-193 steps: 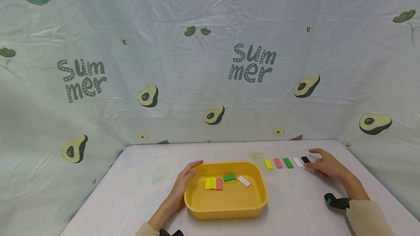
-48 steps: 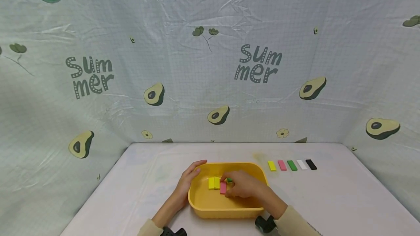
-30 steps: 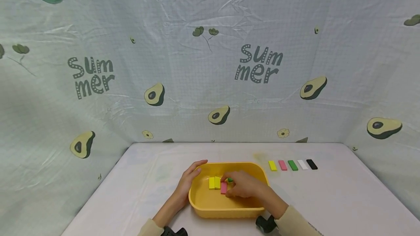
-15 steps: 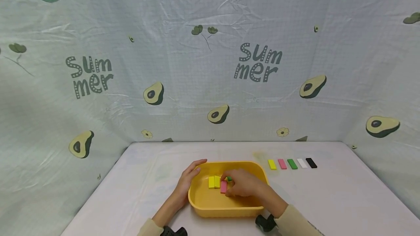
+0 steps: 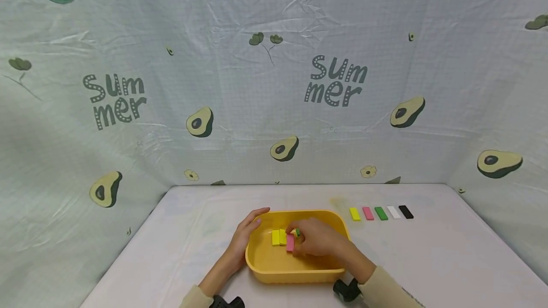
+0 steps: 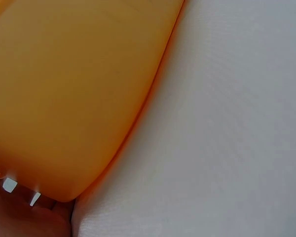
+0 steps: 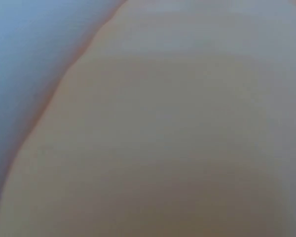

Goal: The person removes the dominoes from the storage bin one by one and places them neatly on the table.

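Note:
A yellow plastic tub (image 5: 295,277) stands on the table, with small flat blocks inside. My left hand (image 5: 239,239) holds its left side, with the fingers against the outer wall in the left wrist view. My right hand (image 5: 318,237) reaches inside and pinches a pink block (image 5: 290,244) between thumb and fingertips. Two yellow blocks (image 5: 276,238) lie side by side just left of the pink one. Part of a green block (image 5: 298,232) shows behind the fingers. The right hand hides the tub's right part. Only blurred pale surfaces fill the right wrist view.
Right of the tub, blocks lie in a row: yellow (image 5: 355,214), pink (image 5: 367,213), green (image 5: 381,213), white (image 5: 393,212) and black (image 5: 406,211). A white sheet printed with avocados (image 5: 284,149) hangs behind the table (image 5: 205,217).
The right hand has come from the black block in the row into the tub. It has lately shifted the pink block slightly left, close to the yellow ones. The left hand stays put.

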`<state>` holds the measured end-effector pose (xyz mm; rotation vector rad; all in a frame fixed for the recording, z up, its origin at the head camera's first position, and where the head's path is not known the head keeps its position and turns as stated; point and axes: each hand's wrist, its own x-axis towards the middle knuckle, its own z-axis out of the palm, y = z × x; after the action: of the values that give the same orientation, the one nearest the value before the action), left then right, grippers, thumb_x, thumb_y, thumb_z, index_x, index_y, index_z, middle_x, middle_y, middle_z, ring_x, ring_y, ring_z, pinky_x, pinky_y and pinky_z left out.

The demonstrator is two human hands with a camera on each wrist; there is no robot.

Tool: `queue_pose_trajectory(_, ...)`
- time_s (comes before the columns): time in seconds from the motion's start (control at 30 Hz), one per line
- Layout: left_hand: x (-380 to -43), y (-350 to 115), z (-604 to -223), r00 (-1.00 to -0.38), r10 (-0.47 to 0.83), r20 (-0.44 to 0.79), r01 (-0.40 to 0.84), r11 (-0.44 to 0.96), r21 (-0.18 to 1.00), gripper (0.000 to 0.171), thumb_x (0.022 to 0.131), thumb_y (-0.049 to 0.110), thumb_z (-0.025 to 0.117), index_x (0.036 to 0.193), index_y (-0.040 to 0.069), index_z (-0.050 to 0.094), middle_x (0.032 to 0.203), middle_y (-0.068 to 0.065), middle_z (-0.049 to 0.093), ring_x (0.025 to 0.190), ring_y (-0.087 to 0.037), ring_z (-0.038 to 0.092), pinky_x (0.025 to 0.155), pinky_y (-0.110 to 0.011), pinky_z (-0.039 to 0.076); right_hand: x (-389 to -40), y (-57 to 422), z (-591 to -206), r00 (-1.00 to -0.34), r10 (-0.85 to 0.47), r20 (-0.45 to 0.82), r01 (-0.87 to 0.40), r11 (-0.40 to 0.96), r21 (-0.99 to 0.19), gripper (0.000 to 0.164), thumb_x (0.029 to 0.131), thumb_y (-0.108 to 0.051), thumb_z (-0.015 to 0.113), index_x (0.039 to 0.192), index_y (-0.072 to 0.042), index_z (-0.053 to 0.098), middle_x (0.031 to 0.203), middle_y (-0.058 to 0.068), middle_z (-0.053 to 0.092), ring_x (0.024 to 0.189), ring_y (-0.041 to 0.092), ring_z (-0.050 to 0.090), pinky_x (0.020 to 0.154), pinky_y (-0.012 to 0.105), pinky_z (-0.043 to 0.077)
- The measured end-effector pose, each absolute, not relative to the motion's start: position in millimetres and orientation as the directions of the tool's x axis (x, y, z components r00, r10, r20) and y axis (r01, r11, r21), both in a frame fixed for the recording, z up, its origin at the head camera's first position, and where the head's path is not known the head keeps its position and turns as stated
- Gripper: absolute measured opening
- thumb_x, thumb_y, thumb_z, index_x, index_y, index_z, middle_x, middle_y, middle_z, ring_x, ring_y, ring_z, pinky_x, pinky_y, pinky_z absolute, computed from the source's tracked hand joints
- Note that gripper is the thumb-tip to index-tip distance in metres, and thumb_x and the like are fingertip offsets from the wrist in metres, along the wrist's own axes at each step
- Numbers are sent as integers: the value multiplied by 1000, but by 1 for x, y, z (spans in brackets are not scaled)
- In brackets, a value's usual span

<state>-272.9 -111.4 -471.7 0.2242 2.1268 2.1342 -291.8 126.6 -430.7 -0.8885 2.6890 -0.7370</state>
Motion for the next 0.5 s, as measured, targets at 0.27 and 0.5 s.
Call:
queue_pose_trajectory(0.27,-274,-110,-472,-982,190,20,19,-11,1000,51,110,33,39,155,8,43,158,-15,46,137,-29,51,118,-42,42,-291,131,-424,-789,-613,-36,-501,676,-541,40,83,-30,85,119,-17,73,73,-8,57,68,11,50,62,23,40)
queue_pose_trajectory(0.5,-273,-111,-472,-982,187,15,12,-17,1000,52,110,33,40,155,7,43,157,-15,47,134,-26,53,111,-34,46,-291,140,-411,-777,-628,-44,-507,665,-548,42,86,-29,84,123,-15,71,70,-7,57,63,10,50,58,21,39)
